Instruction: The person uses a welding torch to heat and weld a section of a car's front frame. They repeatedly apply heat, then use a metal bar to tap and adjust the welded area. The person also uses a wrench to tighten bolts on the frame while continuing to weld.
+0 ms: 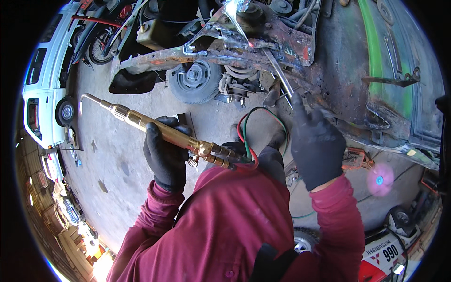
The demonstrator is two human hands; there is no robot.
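My left hand (165, 152), in a black glove, is closed round the brass body of a gas torch (176, 137). The torch's bent tip points left, away from the car body, with a faint pale streak below it. Red and green hoses (245, 136) loop from its rear end. My right hand (317, 143), also gloved, grips a long, slim silver metal tool (281, 74); its exact kind is unclear. The tool's far end reaches the rusty car frame (268, 42), near a small red-glowing spot on a torn, bare-metal strip (238, 19). My right fingers partly hide the tool's near end.
Below the frame are a loose wheel (195, 80) and a hub assembly (239, 85). Wrenches (392, 54) rest on the green-striped panel (373, 37) at right. A pink fan (380, 179) stands at lower right. A white van (44, 94) and a motorcycle (101, 47) are at left.
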